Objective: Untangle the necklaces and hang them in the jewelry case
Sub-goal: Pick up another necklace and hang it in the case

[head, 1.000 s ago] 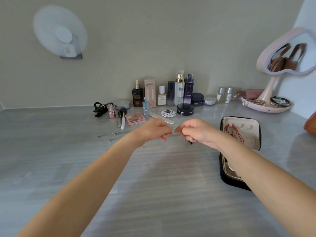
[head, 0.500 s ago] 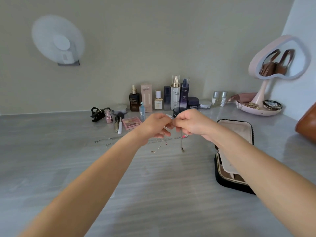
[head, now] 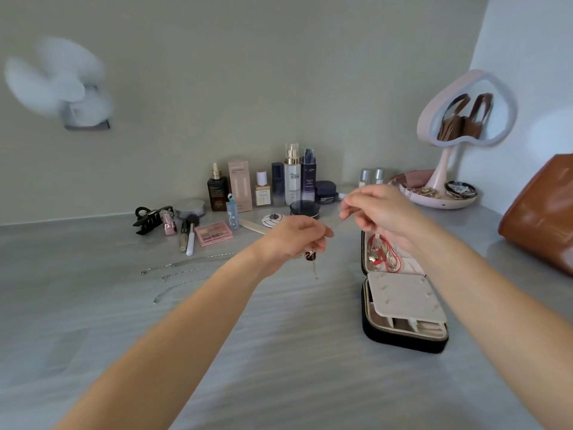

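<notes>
Clearly mid-untangling: left hand (head: 291,240) and right hand (head: 381,212), at its 2 o'clock, each pinch one necklace (head: 311,255), drawn taut between them above the table (head: 279,352). More chains (head: 186,268) lie at 9 o'clock, the open case (head: 406,342) at 4 o'clock. Next probably comes hooking it inside, carefully.

The jewelry case (head: 403,342) is showing black outside, cream inside. The cord necklace (head: 392,254) is glowing red. The held necklace (head: 311,255) is dangling a dark pendant. The chains (head: 186,265) are gleaming silver; the tabletop (head: 279,352) is running grey, pale-streaked. The heart mirror (head: 443,169) and palette (head: 214,232) are showing pink; the bag (head: 542,212), brown.
</notes>
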A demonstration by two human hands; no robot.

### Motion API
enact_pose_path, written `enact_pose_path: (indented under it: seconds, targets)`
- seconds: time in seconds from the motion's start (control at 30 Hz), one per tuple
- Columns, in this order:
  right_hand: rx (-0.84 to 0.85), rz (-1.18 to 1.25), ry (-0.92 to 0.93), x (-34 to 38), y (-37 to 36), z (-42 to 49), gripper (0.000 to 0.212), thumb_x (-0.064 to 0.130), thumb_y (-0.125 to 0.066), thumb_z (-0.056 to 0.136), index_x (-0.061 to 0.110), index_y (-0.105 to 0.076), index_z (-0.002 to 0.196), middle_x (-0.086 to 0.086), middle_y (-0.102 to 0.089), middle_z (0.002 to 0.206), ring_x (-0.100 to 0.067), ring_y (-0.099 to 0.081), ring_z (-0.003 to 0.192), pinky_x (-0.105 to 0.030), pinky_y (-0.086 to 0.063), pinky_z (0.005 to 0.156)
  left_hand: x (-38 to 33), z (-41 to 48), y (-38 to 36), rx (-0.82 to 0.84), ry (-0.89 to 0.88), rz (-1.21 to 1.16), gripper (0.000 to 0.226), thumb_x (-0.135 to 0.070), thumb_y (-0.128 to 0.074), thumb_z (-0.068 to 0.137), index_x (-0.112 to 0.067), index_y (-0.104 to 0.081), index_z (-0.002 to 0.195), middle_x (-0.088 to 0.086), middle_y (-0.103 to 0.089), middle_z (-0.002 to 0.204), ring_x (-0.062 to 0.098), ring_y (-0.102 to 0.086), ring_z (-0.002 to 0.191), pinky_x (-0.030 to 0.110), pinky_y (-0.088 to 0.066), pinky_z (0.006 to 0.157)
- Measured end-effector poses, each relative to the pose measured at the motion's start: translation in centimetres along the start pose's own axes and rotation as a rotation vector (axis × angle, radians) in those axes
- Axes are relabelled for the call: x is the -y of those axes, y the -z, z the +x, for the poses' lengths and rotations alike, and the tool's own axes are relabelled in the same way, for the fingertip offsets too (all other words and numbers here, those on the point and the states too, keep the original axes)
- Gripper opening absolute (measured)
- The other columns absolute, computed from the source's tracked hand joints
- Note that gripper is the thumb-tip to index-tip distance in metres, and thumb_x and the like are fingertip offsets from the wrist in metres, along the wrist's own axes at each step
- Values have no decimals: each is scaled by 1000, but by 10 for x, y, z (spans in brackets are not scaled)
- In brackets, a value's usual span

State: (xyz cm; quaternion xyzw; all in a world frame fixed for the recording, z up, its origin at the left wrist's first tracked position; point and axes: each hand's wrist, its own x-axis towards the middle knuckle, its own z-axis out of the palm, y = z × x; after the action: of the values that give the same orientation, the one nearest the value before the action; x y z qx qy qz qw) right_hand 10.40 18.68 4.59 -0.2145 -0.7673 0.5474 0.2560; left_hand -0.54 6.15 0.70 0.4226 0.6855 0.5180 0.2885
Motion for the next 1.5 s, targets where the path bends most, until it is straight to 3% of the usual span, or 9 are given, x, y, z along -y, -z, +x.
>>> enact_pose_path:
  seconds: [0.23,0.4,0.63,0.73,0.87,1.17,1.37,1.43,1.5]
  targets:
    - [-93,-42,-120,-30,41,-10,15,5,-55,83,5,-63,70,-13,-68,81,-8,-39,38,-23,-27,43,-22,21,-25,-1,-52,185,26,-16,-49,92,-21,-61,70,14,-66,100,15,-53,86,27,-40,78]
    - [-98,-175,-146,-41,59,-18,10,14,-58,86,11,-67,88,-5,-57,62,-8,-43,38,-16,-30,37,-35,39,-49,60,-91,251,20,-17,-49,92,-9,-66,82,-1,-62,73,10,-49,68,21,-36,61]
    - [-24,36,-141,-43,61,-19,29,-2,-46,85,19,-65,90,-7,-57,61,-7,-41,38,-22,-37,49,-41,53,-72,68,-120,304,25,-13,-52,89,-18,-61,66,-1,-62,69,7,-49,63,7,-32,43]
    - [8,-33,-146,-49,63,-17,27,-3,-48,84,7,-64,103,-11,-65,75,-5,-40,38,-17,-32,43,-38,57,-75,55,-110,304,23,-17,-54,89,-16,-65,69,5,-67,77,13,-50,73,14,-33,47]
    - [-7,-146,-106,-56,66,-19,9,6,-55,87,7,-65,88,-2,-57,65,-4,-40,42,-12,-34,39,-31,61,-76,29,-76,289,16,-18,-53,90,-10,-67,86,-5,-63,71,13,-51,76,15,-34,48]
    - [-24,-447,44,-64,64,-3,15,11,-61,86,20,-62,73,1,-61,68,-14,-56,67,-25,-46,66,-6,60,-72,-137,-71,209,22,-18,-58,88,-12,-61,109,-1,-59,97,11,-56,74,12,-39,44]
    - [-55,-555,125,-67,57,15,15,15,-64,82,23,-65,70,1,-66,70,-16,-61,70,-32,-49,73,6,66,-77,-74,87,149,74,-29,-74,75,-14,-35,136,4,-52,125,14,-52,101,22,-44,73]
    - [-69,-599,146,-67,53,19,9,17,-65,82,20,-69,74,9,-63,66,-7,-56,65,-25,-44,70,9,69,-82,-29,157,165,80,-31,-76,73,-12,-33,138,7,-55,124,16,-54,103,24,-43,80]
    - [-109,-668,174,-67,50,20,8,19,-64,82,16,-71,81,8,-66,71,-8,-57,68,-24,-45,71,14,75,-87,-47,149,159,54,-33,-73,75,-13,-49,119,5,-63,105,14,-61,87,17,-44,67]
